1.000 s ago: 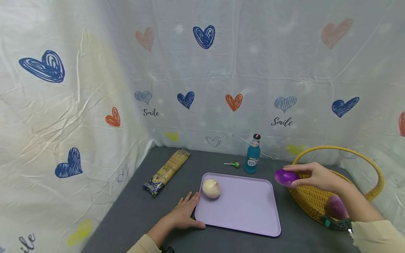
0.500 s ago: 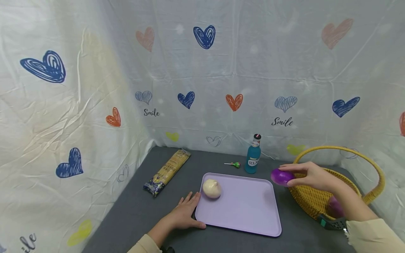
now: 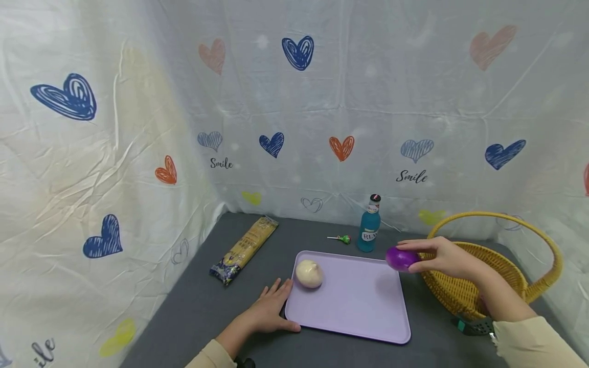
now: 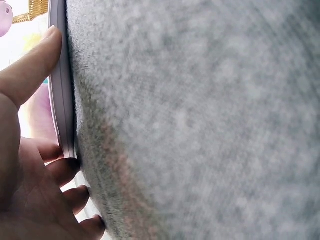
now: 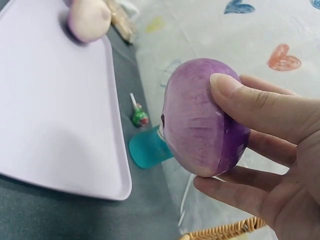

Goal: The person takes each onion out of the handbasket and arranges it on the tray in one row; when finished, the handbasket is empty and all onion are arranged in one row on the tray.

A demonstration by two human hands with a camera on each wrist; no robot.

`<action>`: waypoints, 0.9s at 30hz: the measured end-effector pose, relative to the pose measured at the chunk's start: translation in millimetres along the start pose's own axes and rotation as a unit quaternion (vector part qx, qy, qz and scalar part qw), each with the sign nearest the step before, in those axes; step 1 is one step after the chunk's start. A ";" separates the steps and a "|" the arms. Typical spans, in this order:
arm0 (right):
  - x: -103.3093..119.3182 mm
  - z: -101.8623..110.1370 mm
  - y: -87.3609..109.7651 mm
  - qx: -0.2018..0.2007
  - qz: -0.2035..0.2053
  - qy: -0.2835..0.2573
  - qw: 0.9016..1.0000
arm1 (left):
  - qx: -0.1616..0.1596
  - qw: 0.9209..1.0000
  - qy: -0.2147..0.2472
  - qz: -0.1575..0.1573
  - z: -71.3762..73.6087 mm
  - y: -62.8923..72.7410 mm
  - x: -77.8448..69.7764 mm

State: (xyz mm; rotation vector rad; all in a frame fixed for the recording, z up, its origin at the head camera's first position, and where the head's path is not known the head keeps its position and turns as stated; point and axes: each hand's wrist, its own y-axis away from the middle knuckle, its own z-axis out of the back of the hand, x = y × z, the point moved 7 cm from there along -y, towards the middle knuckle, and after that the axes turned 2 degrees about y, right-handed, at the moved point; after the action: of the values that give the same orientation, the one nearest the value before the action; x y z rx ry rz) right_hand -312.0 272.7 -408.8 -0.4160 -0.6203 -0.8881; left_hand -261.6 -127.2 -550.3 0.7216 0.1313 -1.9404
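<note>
In the head view my right hand (image 3: pixel 442 257) pinches a purple onion (image 3: pixel 399 259) above the right edge of a lilac tray (image 3: pixel 354 306). The right wrist view shows the onion (image 5: pixel 195 115) between thumb and fingertips, streaked paler on one side. My left hand (image 3: pixel 268 313) rests at the tray's left edge with its fingers spread. In the left wrist view, its thumb (image 4: pixel 42 57) lies along the tray rim (image 4: pixel 61 95). A cream, round bulb with a pointed tip (image 3: pixel 309 274) sits in the tray's back left corner.
A yellow wicker basket (image 3: pixel 448 289) with a tall handle stands right of the tray, partly behind my right forearm. Behind the tray are a blue bottle (image 3: pixel 369 227) and a green lollipop (image 3: pixel 342 238). A long yellow packet (image 3: pixel 244 249) lies back left.
My right hand has moved left with the purple onion, from beside the basket to over the tray's right edge. The left hand stays at the tray.
</note>
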 end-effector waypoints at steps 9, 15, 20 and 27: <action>3.5 -7.0 -5.6 0.004 0.005 -0.004 1.000 | -0.001 1.000 0.004 0.002 -0.1 0.3 0.8; 4.7 -12.0 -7.5 0.004 0.013 -0.008 1.000 | 0.001 1.000 0.008 0.002 -0.7 1.7 -0.9; 3.7 -17.0 -9.1 0.006 0.009 -0.010 1.000 | 0.002 1.000 0.011 0.004 -0.5 3.5 -0.8; 6.7 -19.7 -13.8 -0.002 0.017 -0.006 1.000 | 0.000 1.000 0.010 0.004 0.5 1.0 0.8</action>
State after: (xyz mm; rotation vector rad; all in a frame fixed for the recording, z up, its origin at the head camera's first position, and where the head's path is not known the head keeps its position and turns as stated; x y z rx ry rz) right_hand -313.6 249.6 -418.1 -0.4351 -0.6211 -0.8552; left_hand -261.3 -128.5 -550.0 0.7399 0.1401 -1.9262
